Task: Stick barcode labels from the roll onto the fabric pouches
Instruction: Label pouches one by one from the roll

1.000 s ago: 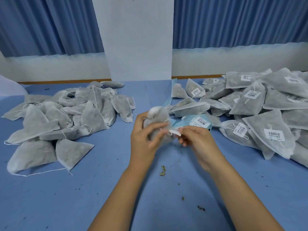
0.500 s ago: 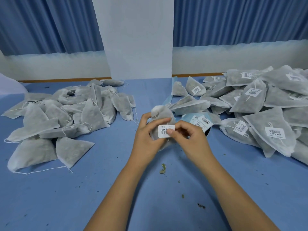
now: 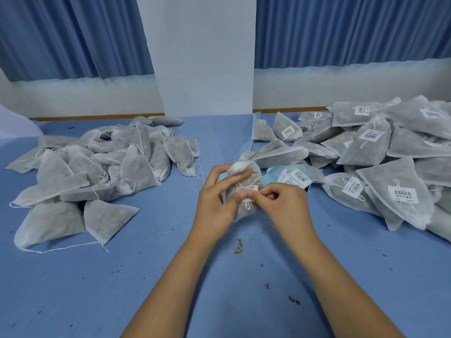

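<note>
A grey fabric pouch point(image 3: 255, 173) is held at the centre of the blue table point(image 3: 122, 276), with a white barcode label point(image 3: 249, 188) lying across its front, just above the knotted drawstring. The left hand point(image 3: 214, 201) grips the pouch, fingers curled over its gathered top and thumb on the label. The right hand point(image 3: 288, 203), fingers curled, appears to pinch the label's right end. The label's print is too small to read. Just behind lies the label roll point(image 3: 296, 178), its black bars visible. Unlabelled pouches point(image 3: 97, 167) are heaped on the left, labelled pouches point(image 3: 390, 172) on the right.
</note>
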### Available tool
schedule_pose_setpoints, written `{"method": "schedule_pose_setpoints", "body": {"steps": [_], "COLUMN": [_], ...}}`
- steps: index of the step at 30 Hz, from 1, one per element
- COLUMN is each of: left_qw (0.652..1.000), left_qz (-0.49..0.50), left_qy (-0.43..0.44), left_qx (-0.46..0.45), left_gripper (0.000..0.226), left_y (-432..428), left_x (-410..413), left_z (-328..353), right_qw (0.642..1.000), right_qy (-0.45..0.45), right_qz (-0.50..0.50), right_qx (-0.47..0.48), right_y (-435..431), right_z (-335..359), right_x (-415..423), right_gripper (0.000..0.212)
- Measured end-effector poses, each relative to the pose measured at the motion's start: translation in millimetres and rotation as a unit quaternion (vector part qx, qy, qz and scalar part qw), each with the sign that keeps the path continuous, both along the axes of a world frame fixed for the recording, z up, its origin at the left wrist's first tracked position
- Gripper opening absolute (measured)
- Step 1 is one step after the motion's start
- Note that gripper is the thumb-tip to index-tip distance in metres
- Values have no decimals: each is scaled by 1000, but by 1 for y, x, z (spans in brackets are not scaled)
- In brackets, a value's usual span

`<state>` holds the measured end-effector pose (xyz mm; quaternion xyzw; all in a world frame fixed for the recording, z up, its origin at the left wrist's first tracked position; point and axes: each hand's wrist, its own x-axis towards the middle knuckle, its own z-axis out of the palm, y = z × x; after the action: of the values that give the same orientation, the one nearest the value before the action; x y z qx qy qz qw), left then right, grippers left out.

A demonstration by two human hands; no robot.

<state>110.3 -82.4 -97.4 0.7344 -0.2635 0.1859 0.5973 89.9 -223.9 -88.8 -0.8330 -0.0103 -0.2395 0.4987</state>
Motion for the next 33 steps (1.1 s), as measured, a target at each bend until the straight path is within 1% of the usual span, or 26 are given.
{"method": "schedule_pose_setpoints", "body": {"steps": [2, 3, 4, 5, 6, 7, 8, 9, 11, 12, 13, 14, 16, 17, 19, 21, 23, 24, 26, 27, 29, 30, 31, 32, 33], "left_qw": [1000, 1000, 1000, 1000, 999, 997, 994, 988, 962, 946, 934, 930, 942, 951, 964, 971, 968, 959, 933, 921, 900, 892, 886, 881, 871], "left_qz": [-4, -5, -8, -14, -25, -30, -29, -19, 13, 35, 57, 68, 69, 72, 79, 64, 18, -21, -95, -110, -122, -134, -150, -171, -193], "left_qy": [-2, 1, 6, 15, 30, 49, 74, 109, 222, 278, 317, 328, 291, 264, 221, 208, 249, 281, 347, 371, 405, 418, 431, 441, 442], "left_qx": [-4, -7, -11, -19, -32, -49, -73, -104, -160, -164, -155, -153, -154, -147, -123, -94, -26, 4, 28, 46, 101, 106, 79, 10, -91], "left_gripper": [32, 33, 36, 41, 48, 56, 64, 72, 82, 83, 80, 76, 65, 63, 57, 50, 47, 43, 32, 30, 29, 28, 26, 23, 22], "left_y": [0, 1, 3, 3, 2, 0, -4, -10, -25, -34, -42, -50, -66, -75, -93, -111, -128, -135, -145, -147, -149, -151, -153, -155, -158], "left_x": [1, 2, 2, 1, 0, -2, -4, -5, -6, -7, -7, -8, -15, -19, -29, -38, -48, -53, -61, -64, -66, -66, -66, -63, -60], "left_z": [0, -1, 0, 2, 4, 7, 10, 13, 19, 24, 29, 33, 41, 46, 54, 57, 59, 59, 59, 58, 55, 55, 57, 61, 65], "right_qw": [998, 998, 998, 997, 992, 986, 982, 981, 982, 983, 982, 980, 972, 973, 981, 985, 984, 984, 982, 979, 961, 949, 939, 929, 909], "right_qy": [-29, -31, -21, -9, 2, 12, 18, 14, -12, -24, -34, -39, -30, -16, 8, 4, -4, 1, 48, 91, 204, 237, 237, 204, 148], "right_qz": [-38, -53, -54, -35, -3, 32, 49, 47, 18, 1, -12, -21, -22, -19, -23, -44, -84, -106, -121, -108, -48, -13, 13, 29, 46], "right_qx": [-26, -20, 14, 67, 122, 164, 182, 187, 186, 181, 183, 194, 231, 231, 194, 166, 155, 146, 140, 148, 183, 209, 248, 309, 386], "right_y": [1, 1, -1, -4, -5, -5, -4, -4, -6, -9, -12, -17, -29, -36, -53, -72, -91, -101, -120, -130, -144, -149, -152, -155, -157], "right_z": [1, 2, 3, 5, 9, 12, 15, 17, 21, 24, 27, 30, 36, 38, 40, 41, 41, 41, 40, 37, 31, 28, 29, 33, 40], "right_x": [0, 0, 0, 0, 0, -2, -3, -5, -11, -15, -19, -24, -33, -38, -49, -61, -72, -77, -85, -89, -99, -101, -100, -96, -90], "right_gripper": [27, 33, 43, 47, 42, 30, 17, 9, 8, 8, 7, 6, 8, 11, 22, 33, 38, 41, 42, 36, 23, 21, 20, 18, 15]}}
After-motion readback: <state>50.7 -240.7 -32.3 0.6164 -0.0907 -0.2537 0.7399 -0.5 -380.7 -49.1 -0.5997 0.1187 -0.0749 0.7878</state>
